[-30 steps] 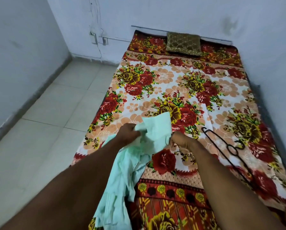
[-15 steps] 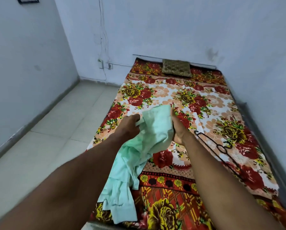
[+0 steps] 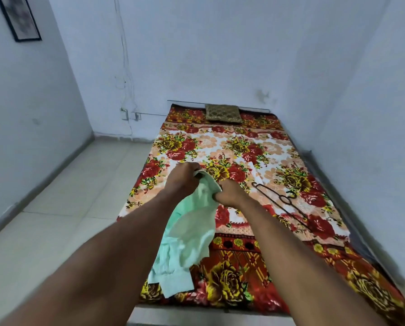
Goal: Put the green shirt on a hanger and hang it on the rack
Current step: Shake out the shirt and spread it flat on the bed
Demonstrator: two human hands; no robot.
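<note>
Both hands clamp the green shirt [image 3: 192, 229] at frame center, left hand [image 3: 182, 178] and right hand [image 3: 229, 195] pinching its top edge, rest draping over the bed [image 3: 243, 147] edge. Hanger [image 3: 282, 201] lies untouched just right of the right hand; likely step: sorting out the collar, next needs one hand freed for the hanger. No rack visible.

At the centre of the frame the shirt [image 3: 192, 234] is a plain pale mint green, with no print, lighter still where the fabric's inner side shows. Beneath it, filling the centre and lower right, the bedspread [image 3: 239, 149] carries red and yellow roses with green leaves on a white and peach ground, bordered in dark red with yellow lattice work, and on it at right of centre lies a thin black hanger [image 3: 282, 200]. At the upper middle the cushion [image 3: 223, 113] is olive-gold with a fine repeating pattern, the walls are pale bluish white, the floor tiles [image 3: 62, 220] at left are pale cream, and the picture frame [image 3: 19, 17] at the upper left is black.
</note>
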